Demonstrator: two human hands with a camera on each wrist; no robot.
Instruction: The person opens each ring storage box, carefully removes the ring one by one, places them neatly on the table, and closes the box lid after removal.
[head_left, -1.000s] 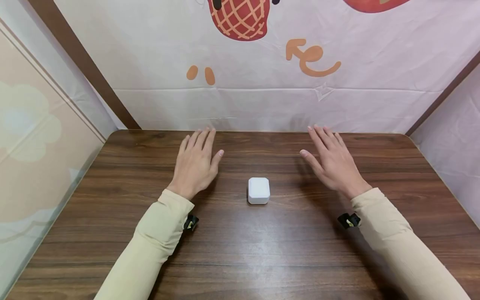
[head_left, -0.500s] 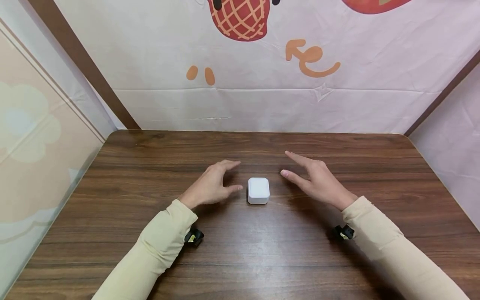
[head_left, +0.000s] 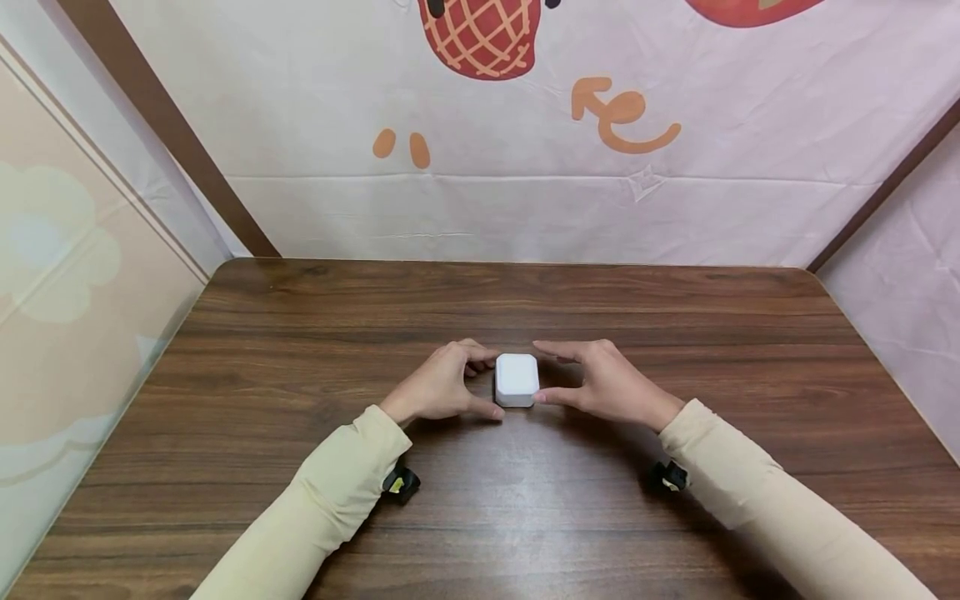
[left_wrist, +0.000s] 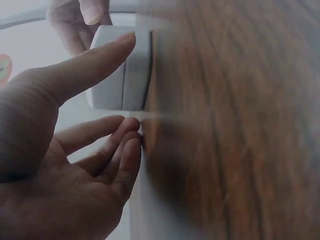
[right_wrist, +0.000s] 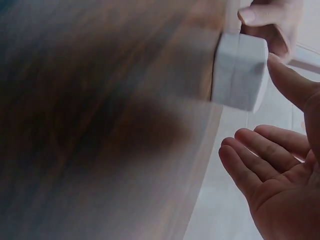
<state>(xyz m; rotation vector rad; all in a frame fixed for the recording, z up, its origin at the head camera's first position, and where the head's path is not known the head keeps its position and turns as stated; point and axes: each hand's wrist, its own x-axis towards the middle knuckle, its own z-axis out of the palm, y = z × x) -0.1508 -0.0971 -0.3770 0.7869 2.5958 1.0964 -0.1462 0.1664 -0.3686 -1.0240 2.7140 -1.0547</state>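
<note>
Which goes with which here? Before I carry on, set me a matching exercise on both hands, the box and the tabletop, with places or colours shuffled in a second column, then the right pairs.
Things:
1. Box
2. Left hand
3. Tabletop
4. Right hand

Places or colours:
A. On the right of the box in the head view
B. Brown with darker wood-grain streaks
C. On the left of the box in the head view
D. White, with a seam line across its side

Right pairs: 1-D, 2-C, 3-B, 4-A
</note>
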